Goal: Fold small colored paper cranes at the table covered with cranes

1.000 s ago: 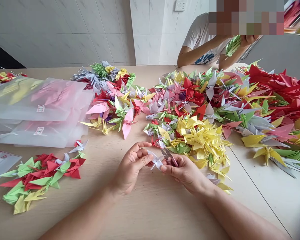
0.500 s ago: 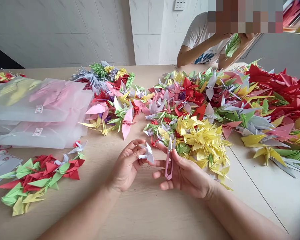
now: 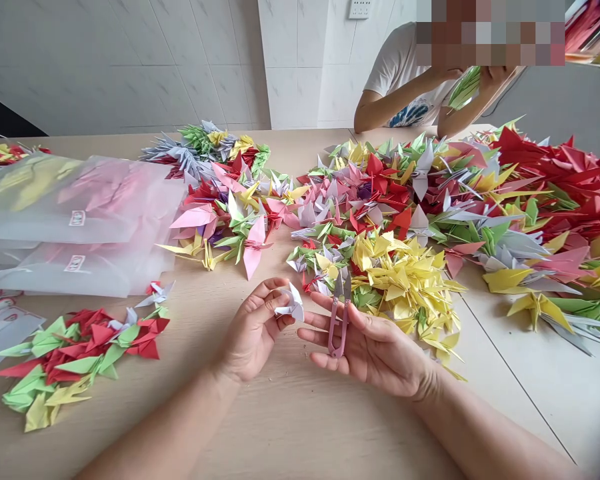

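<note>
My left hand point(image 3: 245, 333) pinches a small white folded-paper crane point(image 3: 293, 303) between thumb and fingers, above the middle of the table. Beside it, my right hand point(image 3: 380, 350) is palm up with its fingers spread. Pink thread snips point(image 3: 337, 333) rest across those fingers, steadied near the thumb. Their blades point away from me and stand apart. The snips do not touch the white crane. Just beyond my right hand lies a heap of yellow paper cranes point(image 3: 400, 280).
Mixed paper cranes point(image 3: 365, 193) spread over the table's far side, with red ones point(image 3: 555, 173) at right. Frosted plastic bags point(image 3: 105, 267) of folded paper lie left, behind a small red and green pile point(image 3: 80, 350). Opposite sits a person point(image 3: 395, 93) holding green folded paper.
My right hand has turned more palm up and its fingers have opened out. The snips' blades have spread wider. My left hand with the white crane has barely moved.
</note>
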Motion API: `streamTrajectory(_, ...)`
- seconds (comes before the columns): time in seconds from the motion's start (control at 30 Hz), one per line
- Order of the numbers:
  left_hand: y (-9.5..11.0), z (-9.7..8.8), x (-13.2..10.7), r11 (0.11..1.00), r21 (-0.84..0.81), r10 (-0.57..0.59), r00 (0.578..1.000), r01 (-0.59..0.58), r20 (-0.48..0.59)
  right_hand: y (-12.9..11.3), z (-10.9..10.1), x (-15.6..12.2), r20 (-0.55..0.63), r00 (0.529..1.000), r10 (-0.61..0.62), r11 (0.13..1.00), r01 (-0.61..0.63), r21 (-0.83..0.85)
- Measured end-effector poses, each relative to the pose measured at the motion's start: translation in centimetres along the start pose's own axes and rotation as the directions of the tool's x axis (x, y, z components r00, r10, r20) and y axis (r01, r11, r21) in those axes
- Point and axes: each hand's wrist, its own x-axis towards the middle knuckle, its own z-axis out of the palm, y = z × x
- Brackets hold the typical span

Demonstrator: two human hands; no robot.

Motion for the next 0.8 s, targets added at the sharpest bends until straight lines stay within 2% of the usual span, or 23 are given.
streamTrajectory(0.17, 0.1, 0.1, -0.1, 1.000, 0.012, -0.012, 1.000, 0.013, -0.009, 0.0, -0.3, 0.0, 0.008, 1.000, 0.008, 1.000, -0.007, -0.026)
streamTrajectory(0.33, 0.2, 0.1, -0.1, 1.000, 0.003, -0.019, 1.000, 0.019, -0.016, 0.1, -1.2, 0.0, 0.003, 0.997, 0.080, 0.994, -0.080, -0.075)
streamTrajectory(0.57, 0.1, 0.0, 0.0, 1.000, 0.011, -0.021, 1.000, 0.021, -0.006, 0.3, -1.1, 0.0, -0.120, 0.992, 0.038, 0.999, -0.041, -0.026)
streamTrajectory(0.7, 0.3, 0.3, -0.2, 0.993, 0.116, -0.026, 0.999, 0.023, 0.019, 0.2, -1.1, 0.2, -0.193, 0.981, -0.019, 0.988, -0.011, -0.154)
streamTrajectory(0.8, 0.4, 0.4, -0.5, 0.972, 0.231, -0.039, 0.999, 0.032, 0.024, 0.3, -1.0, 0.3, -0.199, 0.980, -0.030, 0.967, -0.022, -0.253)
